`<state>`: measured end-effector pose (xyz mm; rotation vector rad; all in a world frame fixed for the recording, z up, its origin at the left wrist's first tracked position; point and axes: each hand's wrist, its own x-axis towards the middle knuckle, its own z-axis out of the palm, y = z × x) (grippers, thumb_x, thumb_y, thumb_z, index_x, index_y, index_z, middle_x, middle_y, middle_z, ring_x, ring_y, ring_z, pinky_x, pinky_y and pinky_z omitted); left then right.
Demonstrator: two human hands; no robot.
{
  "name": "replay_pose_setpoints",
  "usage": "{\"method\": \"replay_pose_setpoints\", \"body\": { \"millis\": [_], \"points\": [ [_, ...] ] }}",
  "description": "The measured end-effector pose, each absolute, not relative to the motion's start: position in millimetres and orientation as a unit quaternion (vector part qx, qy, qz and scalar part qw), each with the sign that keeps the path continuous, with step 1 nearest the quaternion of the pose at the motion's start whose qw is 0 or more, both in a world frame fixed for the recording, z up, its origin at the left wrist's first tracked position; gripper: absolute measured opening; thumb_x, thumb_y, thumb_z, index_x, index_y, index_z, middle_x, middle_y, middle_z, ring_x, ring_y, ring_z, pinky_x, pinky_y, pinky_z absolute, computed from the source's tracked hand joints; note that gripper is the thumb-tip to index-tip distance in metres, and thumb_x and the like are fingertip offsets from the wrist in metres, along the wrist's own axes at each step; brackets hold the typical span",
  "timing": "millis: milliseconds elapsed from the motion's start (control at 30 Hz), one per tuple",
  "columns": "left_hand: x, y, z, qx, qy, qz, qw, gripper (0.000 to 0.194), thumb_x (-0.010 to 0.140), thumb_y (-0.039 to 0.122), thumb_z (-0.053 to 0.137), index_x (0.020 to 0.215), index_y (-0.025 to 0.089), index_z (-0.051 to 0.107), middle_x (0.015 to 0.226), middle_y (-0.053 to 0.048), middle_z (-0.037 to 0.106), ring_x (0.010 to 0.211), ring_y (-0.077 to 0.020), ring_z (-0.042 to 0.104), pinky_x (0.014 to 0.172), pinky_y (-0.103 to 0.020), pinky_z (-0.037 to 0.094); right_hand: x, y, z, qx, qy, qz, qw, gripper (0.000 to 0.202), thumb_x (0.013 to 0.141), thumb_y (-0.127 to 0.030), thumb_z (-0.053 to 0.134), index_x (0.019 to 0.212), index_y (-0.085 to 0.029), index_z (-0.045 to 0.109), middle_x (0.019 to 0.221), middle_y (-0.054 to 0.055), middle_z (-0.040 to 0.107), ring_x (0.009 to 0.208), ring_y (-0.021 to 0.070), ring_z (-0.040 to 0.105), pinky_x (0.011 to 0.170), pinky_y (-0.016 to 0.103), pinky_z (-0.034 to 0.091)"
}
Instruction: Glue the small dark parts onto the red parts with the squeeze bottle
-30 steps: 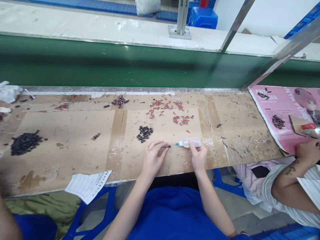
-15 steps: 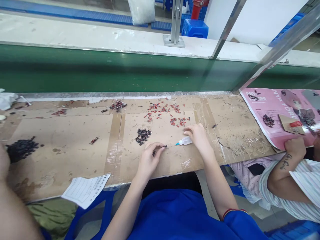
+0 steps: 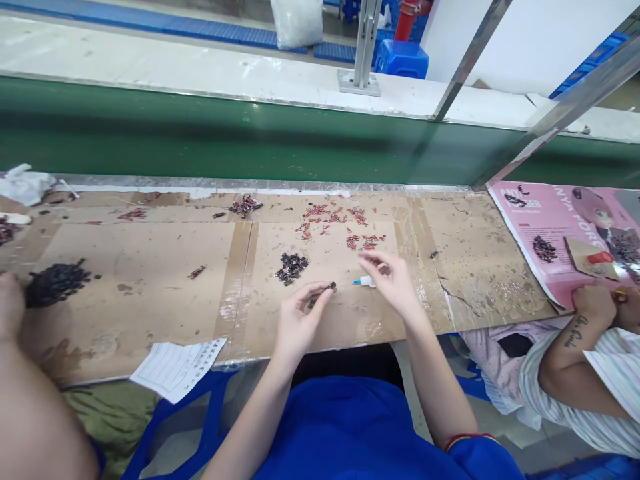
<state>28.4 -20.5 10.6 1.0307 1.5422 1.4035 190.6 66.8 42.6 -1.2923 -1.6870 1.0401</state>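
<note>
My left hand (image 3: pixel 301 319) is closed in a pinch, with a small black part (image 3: pixel 331 286) held at the tips of the thumb and forefinger. Another dark piece shows partly under its curled fingers. My right hand (image 3: pixel 393 283) hovers with thumb and forefinger drawn together just below the red pieces; whatever is between the tips is too small to make out. Under that hand lies a clear squeeze bottle (image 3: pixel 367 281) with a blue tip, partly hidden. A heap of small black parts (image 3: pixel 291 269) sits beyond my left hand. Small red pieces with metal pins (image 3: pixel 357 215) are scattered farther back.
Cardboard (image 3: pixel 280 327) covers the bench. A bigger black heap (image 3: pixel 59 283) lies left beside a neighbour's arm (image 3: pixel 35 400). A paper slip (image 3: pixel 177 369) overhangs the front edge. Right, another person's hand (image 3: pixel 595 307) rests by a pink poster (image 3: pixel 537 220). A green panel (image 3: pixel 200 143) runs behind.
My right hand has shifted left, its fingertips closer together and nearer the red pieces. My left hand still pinches the black part, now tipped up slightly. The view has swung a little left.
</note>
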Motion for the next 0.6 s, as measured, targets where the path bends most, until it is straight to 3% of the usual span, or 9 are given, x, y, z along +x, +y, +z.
{"method": "replay_pose_setpoints", "body": {
  "millis": [233, 600],
  "points": [
    [34.8, -26.3, 22.2, 0.455, 0.634, 0.529, 0.333, 0.018, 0.078, 0.034, 0.067, 0.085, 0.02, 0.074, 0.086, -0.006, 0.076, 0.081, -0.0199, 0.071, 0.08, -0.033, 0.057, 165.0, 17.3, 43.2, -0.493, -0.51, 0.541, 0.452, 0.014, 0.072, -0.034, 0.072, 0.077, -0.021, 0.075, 0.079, 0.005, 0.076, 0.074, 0.0201, 0.072, 0.071, 0.032, 0.058],
    [36.8, -31.1, 32.2, 0.469, 0.622, 0.526, 0.34, 0.016, 0.08, 0.033, 0.067, 0.087, 0.021, 0.076, 0.087, -0.005, 0.074, 0.084, -0.0186, 0.069, 0.082, -0.031, 0.056, 162.5, 8.0, 42.5, -0.498, -0.51, 0.539, 0.449, 0.016, 0.075, -0.034, 0.071, 0.08, -0.019, 0.073, 0.081, 0.006, 0.076, 0.077, 0.021, 0.073, 0.074, 0.033, 0.059]
  ]
}}
